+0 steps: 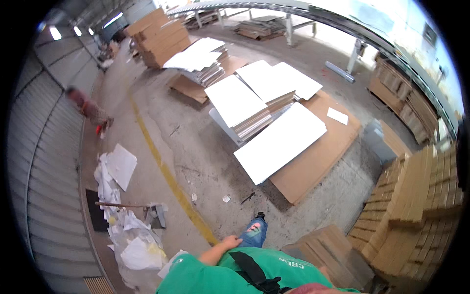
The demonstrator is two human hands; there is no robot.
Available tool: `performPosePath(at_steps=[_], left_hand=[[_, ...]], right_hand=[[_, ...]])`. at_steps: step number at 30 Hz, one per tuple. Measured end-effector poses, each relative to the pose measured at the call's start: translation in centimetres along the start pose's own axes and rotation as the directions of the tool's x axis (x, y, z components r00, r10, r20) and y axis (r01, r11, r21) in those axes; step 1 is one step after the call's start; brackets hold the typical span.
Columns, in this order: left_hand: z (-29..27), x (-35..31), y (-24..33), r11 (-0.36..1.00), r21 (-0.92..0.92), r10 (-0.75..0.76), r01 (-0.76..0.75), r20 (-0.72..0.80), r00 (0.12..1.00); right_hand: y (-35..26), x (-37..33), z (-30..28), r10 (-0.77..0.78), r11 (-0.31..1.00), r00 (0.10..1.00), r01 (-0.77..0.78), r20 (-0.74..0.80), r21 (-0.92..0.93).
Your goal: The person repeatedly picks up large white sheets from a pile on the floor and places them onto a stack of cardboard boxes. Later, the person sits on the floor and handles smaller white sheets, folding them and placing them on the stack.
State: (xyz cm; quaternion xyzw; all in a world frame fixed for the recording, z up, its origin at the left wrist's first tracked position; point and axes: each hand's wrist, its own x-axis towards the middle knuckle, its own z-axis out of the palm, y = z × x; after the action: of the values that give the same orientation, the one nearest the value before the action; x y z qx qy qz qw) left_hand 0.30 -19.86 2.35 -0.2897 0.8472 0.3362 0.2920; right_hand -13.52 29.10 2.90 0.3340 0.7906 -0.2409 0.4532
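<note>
Left hand (pixel 229 243): fingers together and partly bent, laid against the thigh of the jeans (pixel 254 237); whether they grip the cloth cannot be told. The right hand lies out of view, so the state of its fingers cannot be told either. The jeans extend forward from the hem of the green shirt (pixel 220 275) to a dark shoe (pixel 259 214) on the floor (pixel 235 176). To the left of the leg, a yellow line (pixel 169 179) crosses the floor; beyond it lie a heap of waste (pixel 139 252), a stick (pixel 122 204) and a grey pan (pixel 156 217). To the right of the shirt, brown cardboard (pixel 328 252) lies near tall brown bundles (pixel 404 196). Ahead of the shoe, a brown board (pixel 318 164) carries white sheets: the nearest sheet (pixel 281 142) overhangs its left edge, piles (pixel 235 100) stand behind, and a slip (pixel 338 116) lies near its right corner. Farther off: a second white pile (pixel 196 56), brown boxes (pixel 159 39), a conveyor (pixel 338 18) and, beside the corrugated wall (pixel 44 161), a blurred person (pixel 90 109).
</note>
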Motion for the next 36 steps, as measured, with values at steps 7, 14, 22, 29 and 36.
performPosePath(at_steps=[7, 14, 22, 29, 36], left_hand=[[-15.3, 13.2, 1.2, 0.785, -0.589, -0.195, 0.194, 0.062, 0.979], [-23.4, 22.9, 3.7, 0.967, -0.204, -0.18, 0.155, -0.107, 0.978], [-21.8, 29.4, 11.4, 0.75, -0.655, -0.119, 0.092, 0.003, 0.993], [-16.0, 32.3, 5.9, 0.476, -0.655, -0.642, 0.587, 0.197, 0.741], [-12.8, 45.5, 9.4, 0.301, -0.795, -0.654, 0.526, 0.23, 0.721]], right_hand=[[-30.3, 4.9, 2.5, -0.619, 0.676, 0.784, 0.565, 0.052, -0.473], [-53.9, -8.0, 0.3, -0.847, 0.53, 0.528, 0.826, 0.066, 0.192], [-60.8, 5.2, -4.5, -0.641, 0.768, 0.766, 0.64, 0.054, 0.025], [-75.6, 21.1, -9.3, -0.639, 0.557, 0.76, 0.563, 0.119, -0.61], [-94.0, 35.9, -10.1, -0.799, 0.178, 0.567, 0.539, 0.198, -0.823]])
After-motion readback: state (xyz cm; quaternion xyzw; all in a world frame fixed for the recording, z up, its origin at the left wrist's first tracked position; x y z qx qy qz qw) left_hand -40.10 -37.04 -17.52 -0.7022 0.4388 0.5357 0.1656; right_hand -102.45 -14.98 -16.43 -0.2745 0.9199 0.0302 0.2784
